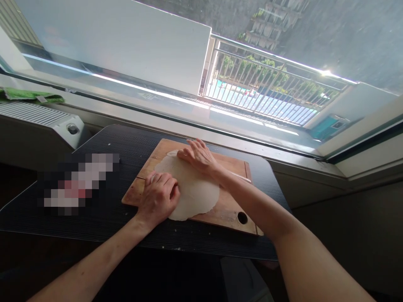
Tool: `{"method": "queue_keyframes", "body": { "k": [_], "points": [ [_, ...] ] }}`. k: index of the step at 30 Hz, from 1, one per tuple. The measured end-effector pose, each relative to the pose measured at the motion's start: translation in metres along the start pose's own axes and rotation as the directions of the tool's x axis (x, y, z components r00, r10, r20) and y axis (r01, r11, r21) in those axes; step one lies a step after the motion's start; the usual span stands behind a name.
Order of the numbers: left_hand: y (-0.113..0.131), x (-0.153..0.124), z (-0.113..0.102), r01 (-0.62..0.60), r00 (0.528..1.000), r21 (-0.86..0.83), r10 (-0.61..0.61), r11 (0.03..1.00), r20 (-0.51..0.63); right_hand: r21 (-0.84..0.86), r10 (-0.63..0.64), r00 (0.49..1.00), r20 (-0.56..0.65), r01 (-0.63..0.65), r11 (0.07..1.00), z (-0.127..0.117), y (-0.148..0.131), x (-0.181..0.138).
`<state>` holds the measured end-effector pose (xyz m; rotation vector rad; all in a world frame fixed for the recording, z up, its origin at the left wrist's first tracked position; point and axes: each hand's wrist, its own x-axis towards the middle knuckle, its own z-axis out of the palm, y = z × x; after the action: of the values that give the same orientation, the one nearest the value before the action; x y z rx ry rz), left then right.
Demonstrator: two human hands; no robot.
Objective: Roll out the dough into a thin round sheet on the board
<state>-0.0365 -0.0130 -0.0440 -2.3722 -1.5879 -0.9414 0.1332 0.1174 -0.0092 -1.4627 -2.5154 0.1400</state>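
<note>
A thin, pale sheet of rolled dough (195,197) lies on a wooden cutting board (226,218); its near edge hangs slightly past the board. My left hand (160,193) is curled closed over the sheet's left edge, its fingertips hidden. At the far edge, my right hand (198,157) rests on the dough with fingers stretched and somewhat apart. A small flap of dough (171,153) shows just left of those fingers. Partly covered by my right forearm, a thin pale stick (241,177) lies on the board.
The board sits on a dark table (103,222) with rounded corners. A pixelated item (85,180) lies at the left. Beyond the table are a window sill (176,126), a radiator (40,121) with a green cloth (31,95), and a balcony railing (267,84) outside.
</note>
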Motion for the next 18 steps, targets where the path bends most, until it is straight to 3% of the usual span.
{"method": "queue_keyframes", "body": {
  "k": [3, 10, 18],
  "points": [
    [-0.001, -0.001, 0.001, 0.004, 1.0, -0.01, -0.004, 1.0, -0.001, -0.021, 0.19, 0.982, 0.021, -0.19, 0.982, -0.007, 0.019, 0.022],
    [0.001, 0.0, 0.0, 0.011, 1.0, -0.004, -0.011, 1.0, 0.012, 0.027, 0.033, 0.995, 0.095, -0.035, 0.999, 0.002, -0.002, -0.002],
    [-0.001, -0.001, 0.001, 0.008, 1.0, -0.003, -0.008, 1.0, 0.001, 0.023, 0.257, 0.966, 0.04, -0.258, 0.966, -0.006, 0.019, 0.02]
  ]
}}
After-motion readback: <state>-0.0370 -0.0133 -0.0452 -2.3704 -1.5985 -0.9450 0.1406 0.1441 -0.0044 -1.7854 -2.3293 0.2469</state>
